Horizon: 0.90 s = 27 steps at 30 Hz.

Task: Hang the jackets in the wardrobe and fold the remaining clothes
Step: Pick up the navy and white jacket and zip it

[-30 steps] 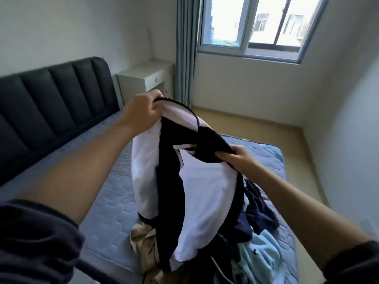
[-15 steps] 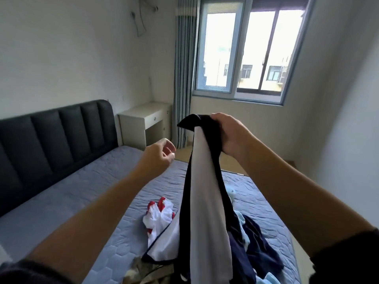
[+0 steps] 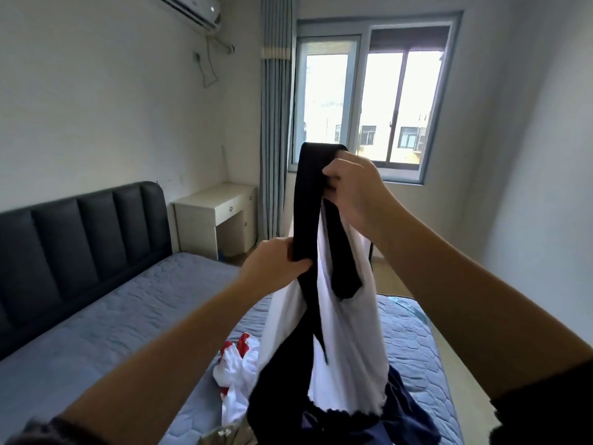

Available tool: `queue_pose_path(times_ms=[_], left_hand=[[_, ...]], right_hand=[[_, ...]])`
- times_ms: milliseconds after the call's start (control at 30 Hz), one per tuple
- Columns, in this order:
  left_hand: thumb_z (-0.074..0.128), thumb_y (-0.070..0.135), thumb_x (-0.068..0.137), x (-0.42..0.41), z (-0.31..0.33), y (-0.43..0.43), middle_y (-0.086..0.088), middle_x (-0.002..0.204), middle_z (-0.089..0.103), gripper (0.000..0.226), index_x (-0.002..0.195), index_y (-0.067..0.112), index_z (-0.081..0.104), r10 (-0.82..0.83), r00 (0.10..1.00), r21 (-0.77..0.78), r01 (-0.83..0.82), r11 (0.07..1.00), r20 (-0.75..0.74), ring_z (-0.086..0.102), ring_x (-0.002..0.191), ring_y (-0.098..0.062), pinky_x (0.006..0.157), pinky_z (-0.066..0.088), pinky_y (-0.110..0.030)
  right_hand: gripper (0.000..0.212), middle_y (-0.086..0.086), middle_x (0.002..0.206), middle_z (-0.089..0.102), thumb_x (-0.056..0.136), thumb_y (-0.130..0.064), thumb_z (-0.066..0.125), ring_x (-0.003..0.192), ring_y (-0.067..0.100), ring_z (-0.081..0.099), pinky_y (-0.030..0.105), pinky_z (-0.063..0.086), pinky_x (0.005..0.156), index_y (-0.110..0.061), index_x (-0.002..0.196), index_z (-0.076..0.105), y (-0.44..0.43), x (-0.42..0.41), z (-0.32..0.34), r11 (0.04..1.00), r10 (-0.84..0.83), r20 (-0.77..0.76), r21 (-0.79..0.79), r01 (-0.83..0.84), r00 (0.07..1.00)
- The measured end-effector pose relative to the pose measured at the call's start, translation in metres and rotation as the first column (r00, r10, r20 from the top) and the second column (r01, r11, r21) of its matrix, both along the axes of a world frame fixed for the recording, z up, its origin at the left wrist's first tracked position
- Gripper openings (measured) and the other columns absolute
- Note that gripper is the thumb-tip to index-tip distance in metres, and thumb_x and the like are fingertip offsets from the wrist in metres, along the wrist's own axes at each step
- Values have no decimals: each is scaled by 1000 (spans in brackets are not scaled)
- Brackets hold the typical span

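Note:
A black-and-white jacket (image 3: 346, 345) hangs in the air in front of me, above the bed. My right hand (image 3: 356, 191) grips its black collar at the top, in front of the window. Lower and to the left, my left hand (image 3: 276, 268) grips a black band of the same jacket. The jacket's lower part drapes down onto a pile of clothes: a white-and-red garment (image 3: 237, 367) and dark navy clothes (image 3: 407, 412) lie on the mattress below it.
The blue-grey mattress (image 3: 128, 313) with a dark padded headboard (image 3: 73, 232) fills the left. A white bedside desk (image 3: 218, 213) and a curtain (image 3: 276, 123) stand by the window (image 3: 375, 101). Bare floor runs along the bed's right side.
My left hand, which was free half a second ago, has taken hold of the jacket's black band. My right hand has lifted the jacket higher and my view has tilted up.

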State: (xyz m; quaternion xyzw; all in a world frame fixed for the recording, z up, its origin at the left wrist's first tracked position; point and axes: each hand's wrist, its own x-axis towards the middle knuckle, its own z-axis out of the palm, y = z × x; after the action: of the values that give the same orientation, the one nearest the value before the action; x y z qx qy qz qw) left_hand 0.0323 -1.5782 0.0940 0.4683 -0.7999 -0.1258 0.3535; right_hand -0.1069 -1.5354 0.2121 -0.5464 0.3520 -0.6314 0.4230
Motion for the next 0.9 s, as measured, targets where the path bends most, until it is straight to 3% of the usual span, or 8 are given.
queue_pose_path(times_ms=[133, 200, 267, 500, 633, 767, 833, 900], left_hand=[[49, 15, 92, 10, -9, -20, 9, 51, 54, 28, 66, 20, 56, 80, 957, 97, -55, 994, -279, 52, 47, -5, 52, 41, -23], [41, 10, 98, 20, -1, -30, 1, 50, 54, 32, 70, 15, 55, 168, 799, 160, -91, 983, -578, 54, 39, -12, 44, 45, -23], [35, 7, 100, 33, 14, -39, 3, 47, 49, 36, 70, 15, 52, 200, 700, 142, -140, 980, -685, 46, 30, -10, 39, 44, -25], [53, 19, 97, -3, 6, -12, -2, 56, 65, 23, 77, 10, 61, -113, 898, 150, 193, 970, -425, 63, 46, -16, 46, 50, -21], [62, 33, 91, -23, -2, -8, 0, 73, 66, 21, 88, 12, 63, -124, 903, 128, 192, 973, -410, 65, 65, -15, 61, 53, -25], [61, 27, 90, -36, -13, -7, 0, 87, 67, 15, 101, 16, 61, -94, 958, 151, 138, 979, -269, 65, 83, -19, 77, 54, -36], [55, 18, 93, -37, -12, -10, 1, 78, 58, 8, 93, 10, 55, -12, 953, 83, 39, 996, -302, 58, 77, -20, 70, 46, -26], [51, 12, 95, -33, 1, -15, 7, 70, 52, 10, 85, 11, 51, 14, 922, -50, -37, 998, -387, 52, 70, -12, 62, 37, -11]], right_hand=[[5, 1, 79, 69, 86, -7, 66, 69, 9, 67, 17, 51, 64, -12, 85, 67, 2, -36, -4, 964, -266, -92, 5, 267, 960], [7, -3, 69, 68, 82, -10, 72, 58, 4, 64, 14, 50, 56, -14, 77, 69, 2, -57, -12, 913, -402, -110, 30, 407, 909], [11, -5, 60, 67, 81, -7, 72, 54, 4, 62, 14, 50, 54, -12, 73, 68, 0, -69, -26, 889, -447, -87, 69, 453, 890], [18, 8, 72, 62, 86, -10, 69, 59, 13, 60, 22, 46, 54, 8, 90, 67, -15, -46, -46, 919, -365, -105, 119, 376, 925], [16, -4, 59, 64, 86, -8, 67, 52, 4, 62, 16, 50, 50, -12, 70, 67, -20, -41, -44, 938, -317, -131, 106, 331, 940], [14, 0, 64, 66, 84, -4, 68, 55, 6, 65, 17, 51, 51, -9, 71, 68, -22, -42, -47, 935, -337, -100, 77, 345, 936], [12, 1, 62, 66, 81, -11, 70, 56, 11, 63, 22, 49, 52, -6, 70, 70, -25, -53, -50, 888, -447, -251, -5, 460, 859], [26, -10, 45, 56, 78, -24, 68, 51, 13, 54, 24, 42, 52, -14, 55, 64, -26, -69, -55, 811, -549, -537, -156, 564, 641]])
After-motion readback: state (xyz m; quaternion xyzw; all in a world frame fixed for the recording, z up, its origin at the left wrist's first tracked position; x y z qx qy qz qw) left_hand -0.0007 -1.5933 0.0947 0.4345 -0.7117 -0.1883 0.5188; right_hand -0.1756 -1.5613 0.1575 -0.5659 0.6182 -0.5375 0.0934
